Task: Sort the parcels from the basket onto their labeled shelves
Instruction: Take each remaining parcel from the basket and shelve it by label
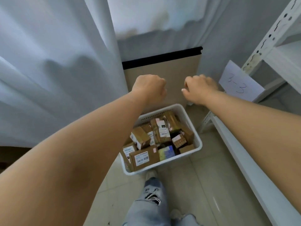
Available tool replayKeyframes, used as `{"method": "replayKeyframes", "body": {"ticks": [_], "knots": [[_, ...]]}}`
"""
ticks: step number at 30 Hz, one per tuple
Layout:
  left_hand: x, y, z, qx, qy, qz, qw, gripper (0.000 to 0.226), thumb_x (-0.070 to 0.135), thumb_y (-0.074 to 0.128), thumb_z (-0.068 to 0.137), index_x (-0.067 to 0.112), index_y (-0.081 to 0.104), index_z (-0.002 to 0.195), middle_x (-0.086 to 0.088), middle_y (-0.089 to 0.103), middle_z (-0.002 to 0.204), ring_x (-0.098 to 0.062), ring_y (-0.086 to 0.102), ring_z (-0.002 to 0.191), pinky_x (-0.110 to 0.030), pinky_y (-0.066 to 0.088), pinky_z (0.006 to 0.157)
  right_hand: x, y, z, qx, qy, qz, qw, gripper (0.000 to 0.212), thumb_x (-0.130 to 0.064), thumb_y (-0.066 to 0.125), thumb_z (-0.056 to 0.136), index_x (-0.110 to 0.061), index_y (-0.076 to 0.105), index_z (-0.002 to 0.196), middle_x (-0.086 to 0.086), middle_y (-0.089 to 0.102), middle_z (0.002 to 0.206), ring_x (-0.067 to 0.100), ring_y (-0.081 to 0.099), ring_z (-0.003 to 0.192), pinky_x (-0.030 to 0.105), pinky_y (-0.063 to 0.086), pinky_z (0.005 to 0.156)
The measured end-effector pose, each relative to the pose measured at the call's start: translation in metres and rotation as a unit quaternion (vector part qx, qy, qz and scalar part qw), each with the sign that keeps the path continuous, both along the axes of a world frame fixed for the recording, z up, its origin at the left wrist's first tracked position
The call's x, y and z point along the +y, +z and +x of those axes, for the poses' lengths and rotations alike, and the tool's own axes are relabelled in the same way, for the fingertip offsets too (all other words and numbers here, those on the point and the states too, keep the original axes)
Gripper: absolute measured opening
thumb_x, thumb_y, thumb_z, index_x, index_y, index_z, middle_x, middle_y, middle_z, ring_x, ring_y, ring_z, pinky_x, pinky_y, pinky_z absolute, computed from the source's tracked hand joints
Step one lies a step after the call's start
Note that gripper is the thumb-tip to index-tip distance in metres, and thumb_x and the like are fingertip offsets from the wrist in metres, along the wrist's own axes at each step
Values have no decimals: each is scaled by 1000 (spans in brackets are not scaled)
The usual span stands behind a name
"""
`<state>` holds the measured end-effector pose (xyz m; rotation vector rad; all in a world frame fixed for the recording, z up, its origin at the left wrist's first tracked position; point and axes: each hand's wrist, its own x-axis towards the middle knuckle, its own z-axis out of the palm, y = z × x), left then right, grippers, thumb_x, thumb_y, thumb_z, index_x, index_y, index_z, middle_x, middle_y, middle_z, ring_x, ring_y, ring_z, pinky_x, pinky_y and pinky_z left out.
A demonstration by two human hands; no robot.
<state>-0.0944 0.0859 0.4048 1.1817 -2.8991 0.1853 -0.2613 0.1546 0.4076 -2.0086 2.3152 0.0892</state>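
A white plastic basket point(194, 128) stands on the tiled floor, filled with several small brown cardboard parcels with printed labels. A larger brown parcel point(144, 158) lies at its near edge and a blue-and-yellow box point(167, 153) sits beside it. Both arms are stretched forward above the basket's far end. My left hand point(149, 88) is curled into a fist and holds nothing. My right hand point(201, 89) also has its fingers curled under, and nothing shows in it. Neither hand touches a parcel.
A white metal shelf unit point(241, 152) runs along the right, with a paper sign reading 3-3 point(239, 83) on it. A tall cardboard panel point(162, 72) leans against the wall behind the basket. White curtains point(57, 70) hang at the left. My jeans-clad leg point(149, 203) is below.
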Motion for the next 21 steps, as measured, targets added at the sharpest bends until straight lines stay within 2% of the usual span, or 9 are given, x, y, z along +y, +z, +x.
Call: {"method": "replayKeyframes", "body": {"ticks": [4, 8, 10, 14, 17, 21], "knots": [[-33, -49, -6, -17, 15, 47, 999, 25, 32, 43, 97, 18, 61, 108, 0, 60, 88, -19, 51, 71, -26, 24, 48, -28, -49, -12, -14, -29, 46, 998, 37, -38, 41, 99, -11, 52, 121, 13, 59, 119, 32, 51, 111, 37, 37, 78], [-55, -108, -13, -65, 32, 121, 990, 18, 24, 46, 96, 16, 56, 109, 0, 48, 84, -21, 48, 74, -32, 34, 54, -45, -112, -23, -39, -37, 133, 990, 36, -38, 44, 98, -12, 52, 121, 14, 58, 119, 33, 51, 111, 37, 38, 79], [-62, -135, -17, -85, 42, 153, 984, 17, 22, 48, 96, 14, 54, 110, -1, 44, 84, -22, 45, 75, -34, 33, 56, -53, -139, -31, -44, -44, 174, 983, 38, -38, 45, 98, -11, 51, 124, 15, 57, 121, 34, 51, 113, 37, 37, 78], [-77, -187, -28, -99, 83, 200, 971, 29, 23, 46, 96, 15, 53, 123, -7, 57, 104, -28, 53, 87, -35, 35, 60, -79, -192, -51, -59, -44, 222, 972, 38, -36, 45, 98, -11, 50, 127, 17, 56, 124, 35, 49, 115, 37, 36, 77], [-80, -233, -36, -105, 133, 231, 958, 30, 21, 44, 95, 16, 52, 124, -9, 58, 109, -29, 54, 90, -35, 34, 60, -95, -236, -63, -73, -31, 251, 965, 38, -34, 45, 98, -12, 50, 128, 16, 56, 125, 34, 49, 115, 36, 37, 78], [-76, -299, -48, -118, 171, 278, 938, 37, 22, 46, 95, 16, 47, 131, -11, 57, 118, -32, 57, 102, -36, 38, 63, -96, -306, -83, -79, -24, 288, 954, 32, -33, 46, 97, -13, 52, 121, 15, 59, 117, 33, 54, 107, 34, 40, 72]]}}
